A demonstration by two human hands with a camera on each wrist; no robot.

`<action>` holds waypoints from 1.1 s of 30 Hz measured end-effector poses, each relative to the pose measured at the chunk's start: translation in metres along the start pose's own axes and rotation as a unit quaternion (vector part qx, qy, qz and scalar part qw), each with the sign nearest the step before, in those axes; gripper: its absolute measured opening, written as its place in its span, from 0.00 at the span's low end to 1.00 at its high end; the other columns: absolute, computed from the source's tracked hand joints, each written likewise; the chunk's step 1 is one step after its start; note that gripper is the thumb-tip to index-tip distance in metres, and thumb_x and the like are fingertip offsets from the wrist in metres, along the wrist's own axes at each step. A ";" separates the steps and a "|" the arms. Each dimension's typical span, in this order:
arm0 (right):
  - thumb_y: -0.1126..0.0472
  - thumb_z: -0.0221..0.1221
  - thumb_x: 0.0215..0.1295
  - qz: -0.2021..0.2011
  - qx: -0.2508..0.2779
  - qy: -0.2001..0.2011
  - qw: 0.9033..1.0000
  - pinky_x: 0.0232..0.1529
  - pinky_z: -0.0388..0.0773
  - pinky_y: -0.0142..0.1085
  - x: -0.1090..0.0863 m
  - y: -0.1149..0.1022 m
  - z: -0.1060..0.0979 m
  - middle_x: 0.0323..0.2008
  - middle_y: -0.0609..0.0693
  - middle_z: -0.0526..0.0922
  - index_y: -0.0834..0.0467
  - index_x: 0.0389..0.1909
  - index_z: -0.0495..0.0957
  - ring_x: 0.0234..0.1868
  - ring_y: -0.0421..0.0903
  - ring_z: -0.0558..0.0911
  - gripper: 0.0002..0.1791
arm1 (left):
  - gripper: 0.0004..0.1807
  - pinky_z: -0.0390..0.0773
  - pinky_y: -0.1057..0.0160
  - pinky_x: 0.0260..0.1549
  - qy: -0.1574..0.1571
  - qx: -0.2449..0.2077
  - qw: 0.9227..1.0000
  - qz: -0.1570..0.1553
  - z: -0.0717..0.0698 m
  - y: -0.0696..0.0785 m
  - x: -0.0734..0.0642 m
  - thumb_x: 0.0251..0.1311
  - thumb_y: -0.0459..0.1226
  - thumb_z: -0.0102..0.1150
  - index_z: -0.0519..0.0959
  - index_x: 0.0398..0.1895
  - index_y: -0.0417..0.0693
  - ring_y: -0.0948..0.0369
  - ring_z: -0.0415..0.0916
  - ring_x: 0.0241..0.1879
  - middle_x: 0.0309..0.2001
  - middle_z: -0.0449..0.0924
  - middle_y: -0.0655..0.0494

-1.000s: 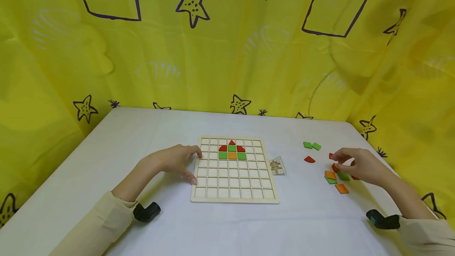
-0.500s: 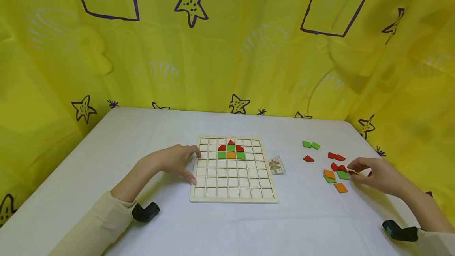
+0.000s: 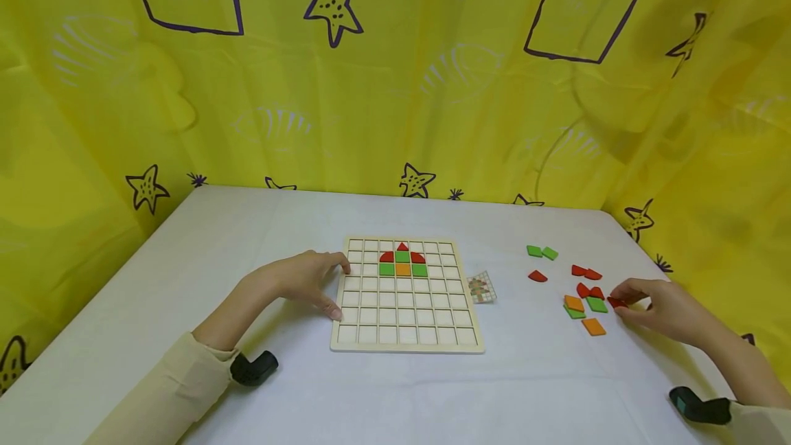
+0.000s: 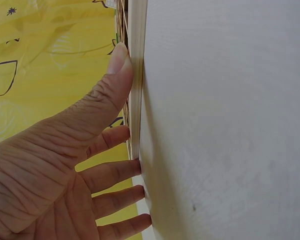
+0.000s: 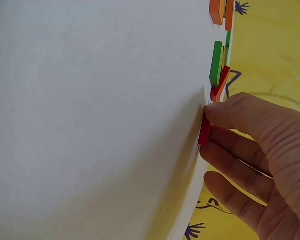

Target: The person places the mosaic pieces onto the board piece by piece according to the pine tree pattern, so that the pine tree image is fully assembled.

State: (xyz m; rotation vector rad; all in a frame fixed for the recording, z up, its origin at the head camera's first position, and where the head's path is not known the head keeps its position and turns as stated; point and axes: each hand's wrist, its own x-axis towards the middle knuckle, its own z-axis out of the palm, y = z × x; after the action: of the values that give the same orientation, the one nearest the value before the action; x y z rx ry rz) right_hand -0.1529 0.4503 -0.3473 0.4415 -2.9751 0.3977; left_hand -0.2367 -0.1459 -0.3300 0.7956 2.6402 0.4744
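A wooden grid board (image 3: 404,347) lies mid-table with red, green and orange tiles set in its upper rows. At its left edge rests my left hand (image 3: 305,283), thumb and fingers spread along the side. The left wrist view shows that thumb (image 4: 121,65) on the board's edge (image 4: 137,65). Far right, my right hand (image 3: 664,307) has thumb and fingers on a red tile (image 3: 616,302) at the tabletop. In the right wrist view the same red tile (image 5: 204,131) sits between the thumb (image 5: 225,112) and fingers, partly hidden.
Loose tiles lie left of my right hand: red quarter-rounds (image 3: 537,276), green squares (image 3: 534,250) and orange squares (image 3: 594,327), some overlapping. A small printed pattern card (image 3: 482,288) lies against the board's right side. A yellow curtain (image 3: 383,101) hangs behind the white table (image 3: 259,218).
My right hand has shifted right and toward me from over the red tiles, uncovering them, and now has its fingers on the rightmost red tile. The left hand stays at the board's edge.
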 end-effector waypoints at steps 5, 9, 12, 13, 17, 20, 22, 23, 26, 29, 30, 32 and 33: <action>0.65 0.75 0.54 -0.004 -0.005 0.006 1.000 0.33 0.77 0.32 0.001 -0.001 0.001 0.34 0.42 0.86 0.55 0.38 0.85 0.34 0.29 0.77 0.11 | 0.39 0.72 0.44 0.58 0.000 0.000 1.000 0.000 0.000 0.000 0.000 0.44 0.54 0.82 0.74 0.59 0.55 0.50 0.72 0.55 0.57 0.77 0.48; 0.65 0.75 0.54 -0.006 -0.003 0.012 1.000 0.32 0.77 0.32 0.003 -0.004 0.000 0.34 0.43 0.86 0.55 0.38 0.85 0.34 0.30 0.77 0.11 | 0.40 0.71 0.44 0.59 -0.001 -0.001 1.000 -0.001 -0.001 0.001 0.000 0.44 0.54 0.82 0.74 0.59 0.55 0.50 0.72 0.56 0.58 0.77 0.48; 0.65 0.75 0.54 -0.014 0.001 0.023 1.000 0.32 0.78 0.31 0.006 -0.007 -0.001 0.35 0.43 0.86 0.54 0.39 0.85 0.34 0.30 0.77 0.12 | 0.40 0.72 0.44 0.59 -0.002 -0.001 1.000 0.000 0.000 0.001 0.001 0.44 0.54 0.82 0.74 0.59 0.55 0.50 0.72 0.55 0.57 0.77 0.48; 0.65 0.75 0.55 -0.015 0.002 0.025 1.000 0.32 0.78 0.31 0.008 -0.009 -0.002 0.35 0.43 0.86 0.54 0.39 0.85 0.35 0.29 0.77 0.12 | 0.39 0.72 0.44 0.59 -0.002 -0.001 1.000 0.000 0.000 0.000 0.001 0.44 0.54 0.82 0.74 0.59 0.55 0.50 0.72 0.55 0.57 0.77 0.48; 0.65 0.74 0.55 -0.025 0.011 0.035 0.999 0.33 0.78 0.31 0.015 -0.016 -0.005 0.35 0.42 0.86 0.54 0.39 0.85 0.35 0.28 0.77 0.11 | 0.39 0.72 0.45 0.59 -0.002 -0.003 1.000 -0.001 0.000 0.000 0.000 0.44 0.54 0.82 0.74 0.59 0.55 0.50 0.72 0.55 0.57 0.77 0.48; 0.66 0.74 0.55 -0.038 0.020 0.049 0.998 0.33 0.79 0.31 0.021 -0.024 -0.006 0.34 0.41 0.86 0.55 0.39 0.86 0.35 0.29 0.78 0.11 | 0.39 0.71 0.44 0.59 -0.002 -0.005 1.000 -0.002 0.000 0.000 -0.001 0.44 0.53 0.82 0.74 0.59 0.55 0.50 0.72 0.56 0.58 0.77 0.48; 0.66 0.74 0.55 -0.049 0.024 0.060 0.997 0.33 0.79 0.31 0.024 -0.029 -0.006 0.34 0.41 0.86 0.54 0.39 0.86 0.35 0.30 0.79 0.11 | 0.39 0.71 0.44 0.59 -0.003 -0.006 1.000 -0.003 0.000 0.001 -0.001 0.44 0.53 0.82 0.73 0.59 0.55 0.50 0.72 0.56 0.58 0.77 0.48; 0.66 0.74 0.56 -0.052 0.027 0.063 0.996 0.33 0.79 0.30 0.026 -0.031 -0.006 0.34 0.41 0.86 0.54 0.39 0.86 0.36 0.29 0.79 0.11 | 0.39 0.71 0.44 0.59 -0.002 -0.006 1.000 -0.003 0.000 0.001 -0.002 0.44 0.53 0.82 0.73 0.59 0.55 0.50 0.72 0.56 0.58 0.77 0.47; 0.67 0.74 0.56 -0.056 0.041 0.068 0.995 0.34 0.79 0.29 0.032 -0.040 -0.005 0.35 0.41 0.86 0.55 0.39 0.86 0.36 0.29 0.78 0.11 | 0.39 0.71 0.44 0.59 -0.001 -0.007 1.000 -0.002 -0.001 0.001 -0.002 0.44 0.53 0.82 0.74 0.59 0.55 0.50 0.72 0.56 0.57 0.77 0.48; 0.67 0.73 0.57 -0.066 0.057 0.069 0.994 0.35 0.79 0.30 0.039 -0.049 -0.004 0.36 0.42 0.87 0.55 0.39 0.86 0.36 0.29 0.79 0.10 | 0.40 0.71 0.44 0.58 0.000 -0.006 1.000 -0.001 -0.001 0.002 -0.002 0.43 0.54 0.82 0.73 0.59 0.55 0.50 0.72 0.55 0.56 0.77 0.48; 0.68 0.73 0.57 -0.074 0.062 0.074 0.993 0.35 0.79 0.30 0.042 -0.053 -0.003 0.36 0.42 0.87 0.55 0.39 0.86 0.36 0.30 0.79 0.10 | 0.40 0.72 0.44 0.58 0.000 -0.006 1.000 -0.001 -0.001 0.002 -0.002 0.43 0.54 0.82 0.73 0.59 0.55 0.50 0.72 0.55 0.55 0.77 0.48; 0.69 0.73 0.56 -0.089 0.069 0.079 0.991 0.35 0.80 0.31 0.047 -0.058 -0.002 0.35 0.42 0.87 0.56 0.39 0.86 0.35 0.31 0.79 0.11 | 0.40 0.72 0.44 0.58 0.000 -0.006 1.000 -0.001 -0.001 0.002 -0.002 0.43 0.54 0.82 0.73 0.59 0.55 0.50 0.72 0.55 0.55 0.77 0.49; 0.69 0.73 0.56 -0.096 0.072 0.080 0.990 0.34 0.80 0.31 0.049 -0.061 -0.001 0.35 0.42 0.87 0.56 0.39 0.86 0.35 0.31 0.79 0.11 | 0.40 0.72 0.45 0.58 0.001 -0.006 1.000 -0.002 -0.001 0.002 -0.002 0.43 0.54 0.82 0.73 0.59 0.55 0.50 0.72 0.55 0.55 0.77 0.49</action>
State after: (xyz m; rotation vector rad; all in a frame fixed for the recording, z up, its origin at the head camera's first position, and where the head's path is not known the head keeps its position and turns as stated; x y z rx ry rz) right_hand -0.1813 0.3811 -0.3242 0.6691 -2.7291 0.5981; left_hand -0.2345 -0.1460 -0.3284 0.7877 2.6370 0.4892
